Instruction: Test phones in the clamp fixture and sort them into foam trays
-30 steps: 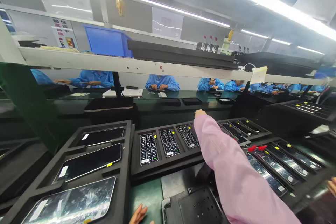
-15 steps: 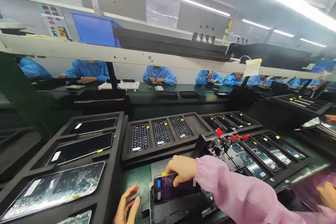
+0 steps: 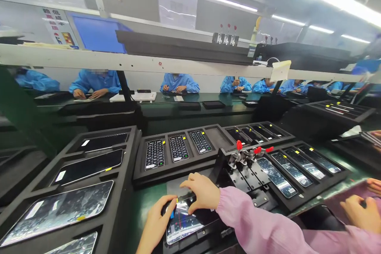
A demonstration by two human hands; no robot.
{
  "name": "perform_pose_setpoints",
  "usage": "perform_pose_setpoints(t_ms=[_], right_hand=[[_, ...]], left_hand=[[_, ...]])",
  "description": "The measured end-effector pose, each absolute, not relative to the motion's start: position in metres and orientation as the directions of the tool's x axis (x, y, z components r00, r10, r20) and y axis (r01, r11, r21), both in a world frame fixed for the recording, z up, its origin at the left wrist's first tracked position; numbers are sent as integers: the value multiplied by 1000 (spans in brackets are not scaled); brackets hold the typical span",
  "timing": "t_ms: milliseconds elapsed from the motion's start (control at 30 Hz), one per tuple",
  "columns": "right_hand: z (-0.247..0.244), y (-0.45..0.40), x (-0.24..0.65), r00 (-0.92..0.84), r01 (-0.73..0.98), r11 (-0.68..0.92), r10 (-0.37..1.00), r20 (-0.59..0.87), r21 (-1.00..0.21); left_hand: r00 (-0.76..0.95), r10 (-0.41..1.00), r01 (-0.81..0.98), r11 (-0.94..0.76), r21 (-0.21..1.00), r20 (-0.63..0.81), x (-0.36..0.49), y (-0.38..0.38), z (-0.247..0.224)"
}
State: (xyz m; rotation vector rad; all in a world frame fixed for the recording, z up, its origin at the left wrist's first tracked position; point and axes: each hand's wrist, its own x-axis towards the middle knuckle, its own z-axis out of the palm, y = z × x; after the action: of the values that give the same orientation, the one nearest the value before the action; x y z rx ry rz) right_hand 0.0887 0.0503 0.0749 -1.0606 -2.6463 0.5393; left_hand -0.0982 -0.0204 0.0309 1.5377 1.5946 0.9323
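Observation:
A dark-screened phone [image 3: 186, 226] with a yellow tab and a blue tab lies over a black clamp fixture [image 3: 205, 232] at the bottom centre, its screen catching bright reflections. My left hand [image 3: 157, 220] grips the phone's left end, thumb along the edge; its other fingers are partly hidden. Above the screen is my right hand [image 3: 204, 192], in a pink sleeve, with thumb and forefinger spread apart. Its thumb is at the screen, though I cannot tell whether it touches. Red-tipped toggle clamps [image 3: 245, 154] stand behind my right forearm.
On the left, a black foam tray [image 3: 123, 190] holds several screens. Behind the fixture is a tray [image 3: 138, 174] with patterned phone-shaped panels; another phone tray [image 3: 342, 166] lies to the right. A co-worker's hands [image 3: 361, 210] appear at far right. A white shelf beam [image 3: 178, 61] crosses above.
My left hand has moved right onto the phone's end. My right fingers have spread from the yellow tab. The phone's screen now reflects more light, and the view has shifted slightly.

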Motion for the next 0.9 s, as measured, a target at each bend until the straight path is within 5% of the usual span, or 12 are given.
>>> perform_pose_setpoints(t_ms=[133, 333, 500, 667, 900], right_hand=[[107, 25, 125, -371, 536, 586, 810, 453, -608], [153, 38, 190, 78, 684, 571, 562, 824, -454], [161, 65, 206, -73, 727, 561, 637, 768, -396], [158, 52, 211, -97, 693, 608, 612, 785, -388], [91, -4, 239, -129, 675, 661, 545, 829, -329]], left_hand=[[-29, 1000, 497, 16, 867, -2, -91, -18, 32], [193, 973, 465, -202, 862, 124, -57, -15, 30], [367, 926, 329, -216, 919, 86, -40, -8, 33], [358, 933, 270, -135, 953, 31, -42, -4, 26], [395, 919, 250, -119, 961, 11, -26, 5, 26]])
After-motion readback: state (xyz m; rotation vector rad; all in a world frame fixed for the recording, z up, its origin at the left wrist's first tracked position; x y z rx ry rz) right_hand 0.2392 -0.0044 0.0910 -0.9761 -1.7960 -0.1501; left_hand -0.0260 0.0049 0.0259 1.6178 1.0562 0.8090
